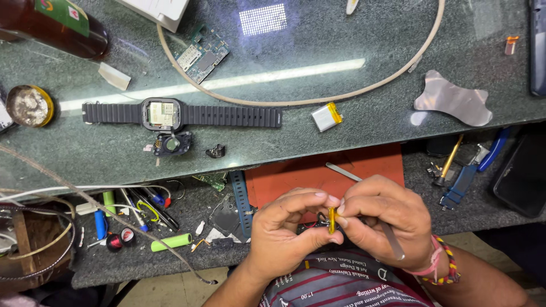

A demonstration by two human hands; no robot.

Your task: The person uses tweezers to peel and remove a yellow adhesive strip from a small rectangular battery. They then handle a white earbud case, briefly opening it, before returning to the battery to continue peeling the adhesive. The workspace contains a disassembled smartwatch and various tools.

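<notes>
**Both hands pinch a small yellow part**

The left hand [284, 230] and right hand [387, 219] meet over the lap, fingertips gripping a small yellow part [331, 220]. Up on the bench [341, 148] lies an opened smartwatch [162, 113], a small battery [327, 116] to its right, a circuit board [202, 55] above.

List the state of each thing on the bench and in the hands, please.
Smartwatch: lying flat, case open, insides showing.
Sensor back cover: detached, beside the watch.
Spare battery: loose on the glass.
Circuit board: bare, loose.
Small yellow battery: pinched edge-up between both hands.
Left hand: closed on it.
Right hand: closed on it, also holding a metal tool.
</notes>
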